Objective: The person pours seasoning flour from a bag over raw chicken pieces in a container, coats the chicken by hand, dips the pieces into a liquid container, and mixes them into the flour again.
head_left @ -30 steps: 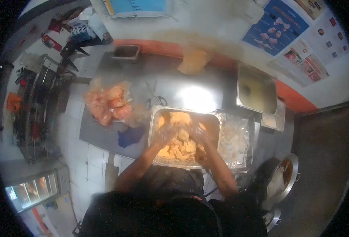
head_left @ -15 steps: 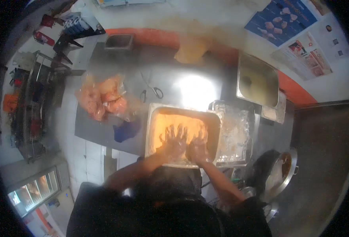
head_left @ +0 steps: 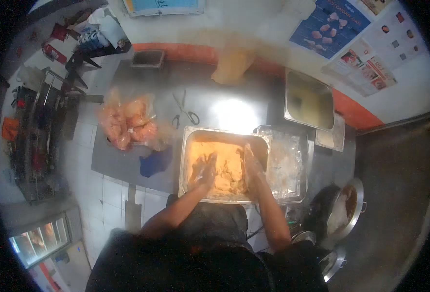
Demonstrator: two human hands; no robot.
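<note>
A deep metal tray (head_left: 225, 130) at the table's front edge holds yellow-orange powder (head_left: 223, 147) with coated lumps (head_left: 228, 171) in the middle. On the left of the lumps is my left hand (head_left: 204, 171), powder-covered, fingers stretched out, palm turned inward. My right hand (head_left: 252, 165) stands on their other side, near the tray's right wall, its fingers also straight. The two hands are apart, with the lumps between them. Neither appears to grip anything.
Plastic bags of pinkish-orange pieces (head_left: 129, 121), a blue cloth (head_left: 155, 163) and scissors (head_left: 185, 109) lie to the left. A plastic-covered tray (head_left: 286, 163) adjoins on the right. Farther back are a metal pan (head_left: 309, 100) and a small container (head_left: 148, 59). A large pot (head_left: 346, 209) stands low right.
Half a second ago both palms lay flat on the powder, fingers pointing forward. Now the hands are turned on edge and farther apart, and lumps show between them.
</note>
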